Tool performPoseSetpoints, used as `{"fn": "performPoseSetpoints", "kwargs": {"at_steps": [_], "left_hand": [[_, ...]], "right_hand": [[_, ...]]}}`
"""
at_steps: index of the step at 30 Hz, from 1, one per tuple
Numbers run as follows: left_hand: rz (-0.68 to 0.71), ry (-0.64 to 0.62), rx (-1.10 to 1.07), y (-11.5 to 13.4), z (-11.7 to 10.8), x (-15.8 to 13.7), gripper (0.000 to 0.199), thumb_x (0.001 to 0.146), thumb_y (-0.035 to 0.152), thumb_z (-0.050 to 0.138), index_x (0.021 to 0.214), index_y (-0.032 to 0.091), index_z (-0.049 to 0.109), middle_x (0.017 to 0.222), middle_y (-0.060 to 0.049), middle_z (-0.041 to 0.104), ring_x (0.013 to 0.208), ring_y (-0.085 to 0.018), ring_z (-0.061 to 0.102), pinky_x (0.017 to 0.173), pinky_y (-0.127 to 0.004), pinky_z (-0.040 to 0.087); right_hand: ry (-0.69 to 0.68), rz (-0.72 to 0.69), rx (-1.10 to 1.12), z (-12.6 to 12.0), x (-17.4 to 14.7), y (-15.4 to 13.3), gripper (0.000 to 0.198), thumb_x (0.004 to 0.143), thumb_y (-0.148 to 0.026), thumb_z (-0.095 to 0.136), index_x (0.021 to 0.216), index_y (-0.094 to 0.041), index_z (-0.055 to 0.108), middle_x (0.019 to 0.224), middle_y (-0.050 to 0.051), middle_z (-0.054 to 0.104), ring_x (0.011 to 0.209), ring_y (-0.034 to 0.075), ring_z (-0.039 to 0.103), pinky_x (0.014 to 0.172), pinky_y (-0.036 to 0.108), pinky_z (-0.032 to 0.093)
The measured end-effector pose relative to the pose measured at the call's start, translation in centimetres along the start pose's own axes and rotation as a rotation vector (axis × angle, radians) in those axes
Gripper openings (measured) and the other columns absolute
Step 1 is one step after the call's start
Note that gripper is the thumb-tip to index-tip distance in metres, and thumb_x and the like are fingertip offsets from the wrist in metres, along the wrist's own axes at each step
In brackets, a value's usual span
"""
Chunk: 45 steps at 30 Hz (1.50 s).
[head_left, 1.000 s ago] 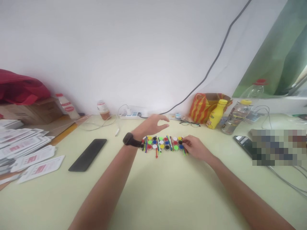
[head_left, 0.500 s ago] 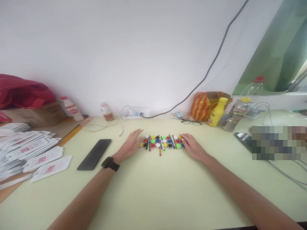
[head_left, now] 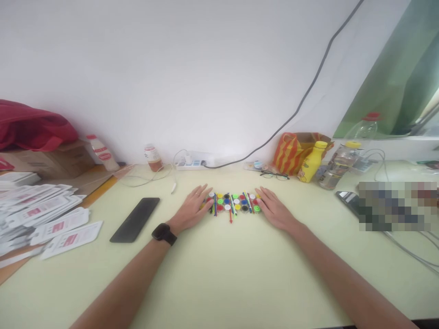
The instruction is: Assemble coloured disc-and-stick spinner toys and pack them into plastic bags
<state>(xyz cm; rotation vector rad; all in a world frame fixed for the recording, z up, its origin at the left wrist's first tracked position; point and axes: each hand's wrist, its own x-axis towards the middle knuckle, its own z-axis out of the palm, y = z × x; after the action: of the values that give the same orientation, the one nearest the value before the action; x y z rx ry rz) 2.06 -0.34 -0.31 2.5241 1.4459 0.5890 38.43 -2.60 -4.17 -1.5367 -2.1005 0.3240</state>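
Small round pieces [head_left: 227, 208] in red, yellow, green, blue, black and white lie in rows at the middle of the table. Thin coloured sticks [head_left: 246, 201] lie across them in several groups, and a red one [head_left: 231, 217] pokes out toward me. At the left end, my left hand [head_left: 194, 206] rests with its fingers stretched out, its fingers over the outermost pieces. My right hand [head_left: 275, 208] lies at the opposite end, also with extended fingers that cover some pieces. Neither hand is wrapped round anything.
A black phone [head_left: 135, 220] lies left of my left arm. Farther left are white cards [head_left: 65, 232] in a pile. Along the wall stand a power strip [head_left: 192, 166], glasses [head_left: 274, 175], a striped bag [head_left: 290, 151] and a yellow bottle [head_left: 312, 162]. Cables [head_left: 408, 249] run at right.
My left hand has moved right, onto the left end of the pieces. My right hand has shifted slightly, its fingers now straighter beside the right end.
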Motion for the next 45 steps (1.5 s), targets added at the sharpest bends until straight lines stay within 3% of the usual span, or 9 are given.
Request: {"fn": "performPoseSetpoints", "kwargs": {"at_steps": [7, 12, 18, 23, 28, 35, 39, 41, 45], "left_hand": [[0.152, -0.065, 0.065, 3.0, 0.4, 0.0, 0.061, 0.107, 0.059, 0.038, 0.164, 0.038, 0.029, 0.173, 0.000, 0.020, 0.160, -0.033, 0.018, 0.129, -0.054, 0.024], [0.174, -0.071, 0.106, 3.1, 0.7, -0.1, 0.058, 0.107, 0.059, 0.038, 0.161, 0.038, 0.036, 0.171, 0.000, 0.027, 0.158, -0.035, 0.022, 0.129, -0.057, 0.022], [0.181, -0.084, 0.134, 3.3, 0.4, -0.2, 0.058, 0.108, 0.058, 0.038, 0.161, 0.036, 0.037, 0.168, -0.001, 0.036, 0.157, -0.034, 0.027, 0.128, -0.058, 0.024], [0.197, -0.070, 0.140, 3.6, 0.3, -0.3, 0.056, 0.108, 0.056, 0.038, 0.160, 0.035, 0.039, 0.164, -0.001, 0.042, 0.155, -0.033, 0.031, 0.128, -0.057, 0.025], [0.200, -0.060, 0.154, 3.6, 0.2, -0.3, 0.056, 0.108, 0.057, 0.038, 0.160, 0.035, 0.039, 0.164, -0.002, 0.042, 0.154, -0.033, 0.032, 0.127, -0.057, 0.026], [0.198, -0.067, 0.150, 3.6, 0.3, -0.3, 0.057, 0.108, 0.057, 0.037, 0.160, 0.034, 0.039, 0.164, -0.003, 0.043, 0.155, -0.032, 0.031, 0.127, -0.055, 0.025], [0.182, -0.074, 0.144, 3.4, 0.2, -0.4, 0.060, 0.108, 0.059, 0.036, 0.163, 0.036, 0.033, 0.168, -0.002, 0.036, 0.157, -0.033, 0.025, 0.128, -0.056, 0.022], [0.173, -0.067, 0.127, 3.3, 0.0, -0.5, 0.064, 0.105, 0.062, 0.041, 0.164, 0.038, 0.030, 0.169, -0.002, 0.032, 0.158, -0.035, 0.021, 0.129, -0.058, 0.020], [0.194, -0.059, 0.104, 3.2, -0.3, -0.5, 0.080, 0.096, 0.072, 0.053, 0.164, 0.037, 0.029, 0.170, -0.003, 0.030, 0.158, -0.038, 0.021, 0.128, -0.060, 0.020]], "right_hand": [[-0.058, -0.002, 0.070, -0.1, 0.2, -0.3, 0.071, 0.106, -0.067, 0.024, 0.163, -0.027, 0.038, 0.170, 0.002, 0.031, 0.159, 0.026, 0.024, 0.133, 0.049, 0.019], [-0.016, 0.026, 0.136, -0.8, 0.4, 0.1, 0.067, 0.107, -0.065, 0.026, 0.161, -0.028, 0.041, 0.169, 0.002, 0.034, 0.158, 0.027, 0.026, 0.132, 0.050, 0.023], [0.106, 0.047, 0.012, -3.4, 0.4, 1.4, 0.047, 0.106, -0.048, 0.038, 0.129, -0.022, 0.070, 0.137, 0.010, 0.069, 0.132, 0.029, 0.059, 0.117, 0.047, 0.043], [0.050, 0.102, -0.092, -5.0, 0.1, 1.8, 0.035, 0.100, -0.039, 0.049, 0.104, -0.025, 0.080, 0.118, 0.006, 0.078, 0.112, 0.028, 0.070, 0.098, 0.040, 0.052], [-0.061, 0.029, -0.129, -4.9, -0.1, 1.3, 0.033, 0.100, -0.036, 0.049, 0.108, -0.031, 0.080, 0.117, 0.002, 0.078, 0.112, 0.026, 0.071, 0.094, 0.036, 0.052], [-0.059, 0.079, -0.091, -4.3, -0.3, 1.1, 0.039, 0.104, -0.042, 0.046, 0.128, -0.030, 0.073, 0.138, 0.003, 0.070, 0.131, 0.026, 0.061, 0.112, 0.040, 0.045], [-0.019, 0.040, -0.045, -4.4, -0.2, 1.6, 0.041, 0.106, -0.044, 0.040, 0.123, -0.028, 0.073, 0.137, 0.005, 0.069, 0.132, 0.027, 0.060, 0.112, 0.041, 0.046], [0.018, 0.031, -0.041, -4.6, -0.1, 2.2, 0.038, 0.103, -0.044, 0.044, 0.118, -0.025, 0.074, 0.129, 0.008, 0.072, 0.123, 0.028, 0.065, 0.105, 0.042, 0.051], [0.007, 0.075, 0.005, -4.9, -0.1, 3.1, 0.034, 0.094, -0.040, 0.057, 0.114, -0.020, 0.074, 0.099, 0.009, 0.076, 0.083, 0.024, 0.071, 0.076, 0.036, 0.057]]}}
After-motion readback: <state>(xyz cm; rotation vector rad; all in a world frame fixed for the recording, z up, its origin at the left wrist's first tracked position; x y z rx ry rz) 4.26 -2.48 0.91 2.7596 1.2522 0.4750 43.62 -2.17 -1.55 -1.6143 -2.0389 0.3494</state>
